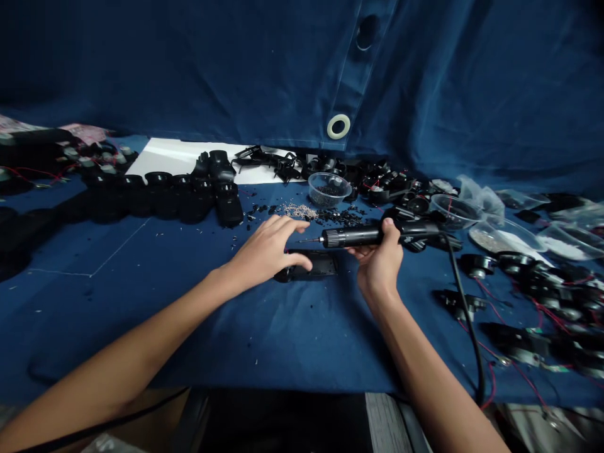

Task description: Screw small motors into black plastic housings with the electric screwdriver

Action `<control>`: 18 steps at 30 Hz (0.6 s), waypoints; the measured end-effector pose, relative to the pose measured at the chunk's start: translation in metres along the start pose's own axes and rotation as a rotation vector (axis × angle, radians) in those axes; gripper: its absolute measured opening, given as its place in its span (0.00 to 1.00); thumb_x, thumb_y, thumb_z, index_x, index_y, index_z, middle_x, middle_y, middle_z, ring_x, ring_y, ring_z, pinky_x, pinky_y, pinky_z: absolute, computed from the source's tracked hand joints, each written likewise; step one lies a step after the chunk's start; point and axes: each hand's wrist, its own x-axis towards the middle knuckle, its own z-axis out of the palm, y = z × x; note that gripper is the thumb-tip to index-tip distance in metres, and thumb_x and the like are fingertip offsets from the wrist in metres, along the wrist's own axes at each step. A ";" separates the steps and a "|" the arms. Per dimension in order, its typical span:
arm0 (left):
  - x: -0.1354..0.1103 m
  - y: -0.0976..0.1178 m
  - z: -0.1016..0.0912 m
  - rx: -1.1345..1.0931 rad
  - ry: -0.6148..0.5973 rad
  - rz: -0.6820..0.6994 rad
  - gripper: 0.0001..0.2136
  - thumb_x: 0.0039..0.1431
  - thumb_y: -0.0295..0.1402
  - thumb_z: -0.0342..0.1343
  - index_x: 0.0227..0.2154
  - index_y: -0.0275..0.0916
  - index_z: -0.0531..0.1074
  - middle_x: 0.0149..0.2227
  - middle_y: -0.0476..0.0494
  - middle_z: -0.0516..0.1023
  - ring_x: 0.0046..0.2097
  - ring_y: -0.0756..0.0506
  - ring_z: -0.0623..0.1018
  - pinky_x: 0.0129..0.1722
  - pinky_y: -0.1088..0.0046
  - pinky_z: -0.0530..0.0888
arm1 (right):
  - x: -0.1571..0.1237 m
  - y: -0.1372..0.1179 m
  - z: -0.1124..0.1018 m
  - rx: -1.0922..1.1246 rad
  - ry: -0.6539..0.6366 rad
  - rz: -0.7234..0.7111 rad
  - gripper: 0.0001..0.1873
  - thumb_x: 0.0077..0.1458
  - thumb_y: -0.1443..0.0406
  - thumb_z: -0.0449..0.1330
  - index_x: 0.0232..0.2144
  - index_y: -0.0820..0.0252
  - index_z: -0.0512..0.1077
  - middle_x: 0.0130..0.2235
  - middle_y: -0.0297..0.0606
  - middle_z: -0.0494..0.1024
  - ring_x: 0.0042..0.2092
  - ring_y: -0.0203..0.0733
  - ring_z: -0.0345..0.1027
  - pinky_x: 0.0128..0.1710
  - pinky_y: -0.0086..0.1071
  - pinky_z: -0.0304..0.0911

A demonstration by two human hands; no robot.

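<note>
While our right hand (pixel 382 261) grips a black electric screwdriver (pixel 352 236), bit pointing left, our left hand (pixel 262 248) is empty, thumb and fingers spread near the tip. Just below, one black casing (pixel 321 267) lies on our blue-covered table (pixel 302 340); can't tell if our thumb's touching it. Further out we've got tiny screws (pixel 299 212), a clear bowl (pixel 314 192) and, leftward, more black housings (pixel 189 204).

The screwdriver (pixel 361 236) looks like smooth black plastic with a ribbed collar (pixel 333 238); its slim bit (pixel 309 240) is shiny metal. The casing (pixel 321 268) is faintly glossy black plastic, the blue cloth (pixel 306 340) matt and lightly creased, the bowl (pixel 311 187) clear, glossy plastic.
</note>
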 end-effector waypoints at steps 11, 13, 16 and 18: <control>-0.008 -0.030 0.007 0.023 -0.369 -0.035 0.28 0.51 0.49 0.58 0.55 0.47 0.64 0.50 0.47 0.71 0.47 0.41 0.72 0.43 0.70 0.65 | 0.002 0.005 0.000 0.000 -0.006 -0.206 0.13 0.50 0.57 0.58 0.33 0.54 0.58 0.27 0.25 0.58 0.24 0.31 0.64 0.29 0.35 0.72; -0.008 -0.029 0.007 0.027 -0.370 -0.041 0.28 0.51 0.49 0.58 0.55 0.47 0.64 0.50 0.47 0.71 0.46 0.42 0.72 0.43 0.70 0.66 | 0.001 0.006 0.001 -0.022 -0.021 -0.225 0.13 0.51 0.57 0.58 0.33 0.54 0.58 0.28 0.25 0.59 0.24 0.31 0.64 0.29 0.36 0.72; -0.007 -0.028 0.006 0.034 -0.374 -0.046 0.29 0.50 0.49 0.59 0.55 0.47 0.64 0.49 0.46 0.71 0.46 0.41 0.72 0.42 0.70 0.66 | 0.002 0.009 0.002 -0.047 -0.028 -0.247 0.13 0.51 0.57 0.58 0.32 0.53 0.57 0.28 0.25 0.60 0.24 0.31 0.65 0.29 0.36 0.72; -0.007 -0.028 0.006 0.039 -0.376 -0.050 0.28 0.51 0.49 0.58 0.55 0.47 0.65 0.48 0.47 0.71 0.45 0.42 0.73 0.42 0.70 0.66 | 0.003 0.011 0.003 -0.054 -0.021 -0.257 0.13 0.51 0.57 0.59 0.32 0.53 0.57 0.28 0.25 0.60 0.25 0.32 0.66 0.30 0.36 0.72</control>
